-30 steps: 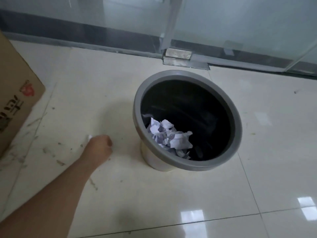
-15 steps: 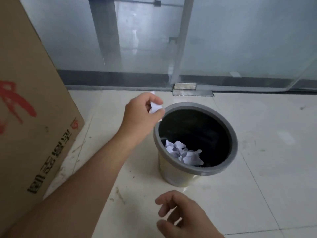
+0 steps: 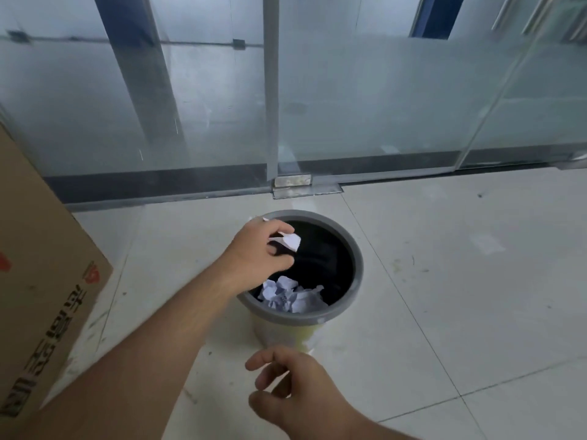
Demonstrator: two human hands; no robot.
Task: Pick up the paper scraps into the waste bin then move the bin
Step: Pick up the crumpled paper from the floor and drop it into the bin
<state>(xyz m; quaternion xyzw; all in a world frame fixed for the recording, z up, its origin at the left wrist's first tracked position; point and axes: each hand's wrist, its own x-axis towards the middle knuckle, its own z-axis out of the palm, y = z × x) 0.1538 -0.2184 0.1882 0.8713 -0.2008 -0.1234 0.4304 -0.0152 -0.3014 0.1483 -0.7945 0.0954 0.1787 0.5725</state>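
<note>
A round waste bin (image 3: 357,268) with a grey rim and black inside stands on the tiled floor. Crumpled white paper scraps (image 3: 290,296) lie at its bottom. My left hand (image 3: 257,258) hovers over the bin's left rim, fingers pinched on a white paper scrap (image 3: 289,240) above the opening. My right hand (image 3: 295,392) hangs in front of the bin, near its base, fingers loosely curled and holding nothing.
A large cardboard box (image 3: 41,296) with printed characters stands at the left. A frosted glass wall (image 3: 349,90) with a metal floor hinge (image 3: 292,182) runs behind the bin. Pale floor tiles (image 3: 460,281) spread to the right.
My left hand lifted a scrap from the floor left of the bin and carried it over the bin's opening. My right hand came into view in front of the bin.
</note>
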